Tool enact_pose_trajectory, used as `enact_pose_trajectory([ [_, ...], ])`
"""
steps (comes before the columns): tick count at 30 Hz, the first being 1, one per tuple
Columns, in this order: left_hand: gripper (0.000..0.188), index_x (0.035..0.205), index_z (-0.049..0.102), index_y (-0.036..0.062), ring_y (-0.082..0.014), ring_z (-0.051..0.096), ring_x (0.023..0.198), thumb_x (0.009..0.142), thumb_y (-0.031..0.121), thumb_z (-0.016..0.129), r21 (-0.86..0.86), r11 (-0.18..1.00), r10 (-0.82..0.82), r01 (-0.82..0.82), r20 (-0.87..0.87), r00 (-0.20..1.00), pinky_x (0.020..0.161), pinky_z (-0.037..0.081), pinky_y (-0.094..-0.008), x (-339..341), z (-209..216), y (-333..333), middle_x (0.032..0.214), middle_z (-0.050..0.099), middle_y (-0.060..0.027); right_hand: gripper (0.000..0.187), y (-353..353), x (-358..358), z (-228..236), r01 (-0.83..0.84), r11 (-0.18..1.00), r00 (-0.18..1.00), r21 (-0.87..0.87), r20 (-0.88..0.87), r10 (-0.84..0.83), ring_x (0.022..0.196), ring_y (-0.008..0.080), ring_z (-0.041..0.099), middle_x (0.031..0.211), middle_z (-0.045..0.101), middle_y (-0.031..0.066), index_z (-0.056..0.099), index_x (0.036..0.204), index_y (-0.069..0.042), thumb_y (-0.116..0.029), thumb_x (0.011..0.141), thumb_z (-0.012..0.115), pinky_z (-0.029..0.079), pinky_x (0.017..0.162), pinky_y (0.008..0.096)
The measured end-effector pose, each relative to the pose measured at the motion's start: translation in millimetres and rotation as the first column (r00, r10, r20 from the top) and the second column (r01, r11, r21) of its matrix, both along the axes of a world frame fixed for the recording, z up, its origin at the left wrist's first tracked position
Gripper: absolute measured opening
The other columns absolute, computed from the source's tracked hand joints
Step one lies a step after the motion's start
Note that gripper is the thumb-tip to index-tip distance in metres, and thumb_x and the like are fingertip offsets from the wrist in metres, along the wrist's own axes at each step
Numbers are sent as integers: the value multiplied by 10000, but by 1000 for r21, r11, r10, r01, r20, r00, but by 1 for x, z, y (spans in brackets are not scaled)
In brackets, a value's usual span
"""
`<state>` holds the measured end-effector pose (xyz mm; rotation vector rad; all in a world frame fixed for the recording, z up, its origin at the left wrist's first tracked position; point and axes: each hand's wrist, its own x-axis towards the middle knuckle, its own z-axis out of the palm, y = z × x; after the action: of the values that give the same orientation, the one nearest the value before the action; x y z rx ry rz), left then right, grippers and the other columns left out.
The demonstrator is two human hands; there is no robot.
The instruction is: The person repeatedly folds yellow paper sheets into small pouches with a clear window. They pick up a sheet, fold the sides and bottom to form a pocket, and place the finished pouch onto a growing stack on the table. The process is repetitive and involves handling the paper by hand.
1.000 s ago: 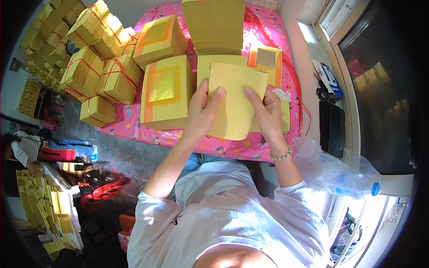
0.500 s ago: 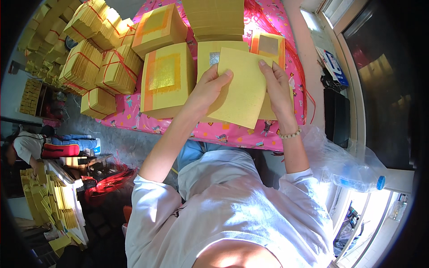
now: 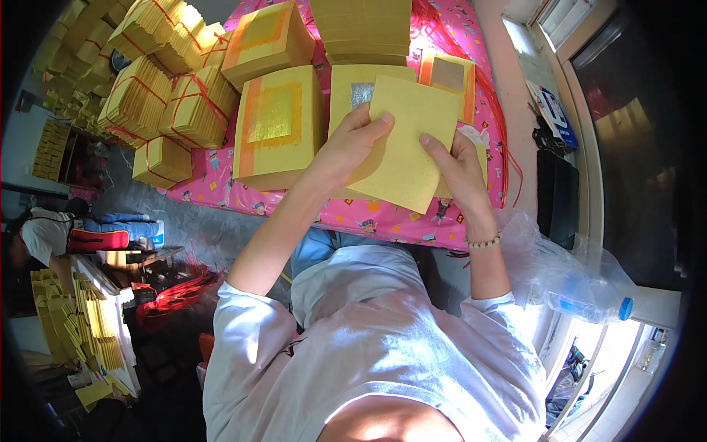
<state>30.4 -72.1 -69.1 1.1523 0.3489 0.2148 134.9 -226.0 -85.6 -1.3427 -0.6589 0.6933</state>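
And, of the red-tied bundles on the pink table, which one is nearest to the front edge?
The small, low bundle at the left front corner of the table; the other red-tied bundles stand farther back and look bigger.

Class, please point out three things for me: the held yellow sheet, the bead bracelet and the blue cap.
Yellow sheet (image 3: 400,160): head view, middle of its face.
Bracelet (image 3: 483,244): head view, beads along its front.
Blue cap (image 3: 626,309): head view, its centre.

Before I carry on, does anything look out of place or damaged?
Red strips lie in a loose tangle off to the left, unlike those tied around the paper bundles. A crumpled white scrap lies beside the right hand. No tear shows in the held yellow paper.
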Motion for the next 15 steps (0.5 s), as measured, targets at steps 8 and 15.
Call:
enact_pose_trajectory([
  [8, 311, 1254, 472, 1, -130, 573, 1026, 991, 168, 469, 71, 994, 75, -81, 81, 994, 878, 467, -288, -5, 2, -2, 1142, 597, -73, 276, -15, -3, 7, -209, 966, 975, -152, -111, 194, 722, 47, 601, 865, 672, 24, 628, 1064, 39, -203, 933, 612, 484, 628, 195],
  [15, 375, 1303, 462, 31, -109, 543, 1083, 989, 231, 500, 186, 974, 96, -127, 167, 981, 914, 447, -278, -11, -5, 0, 1207, 574, -52, 277, -19, -13, 1, -202, 959, 979, -200, -52, 196, 635, 24, 552, 761, 641, -10, 668, 990, 18, -249, 920, 642, 468, 535, 202],
])
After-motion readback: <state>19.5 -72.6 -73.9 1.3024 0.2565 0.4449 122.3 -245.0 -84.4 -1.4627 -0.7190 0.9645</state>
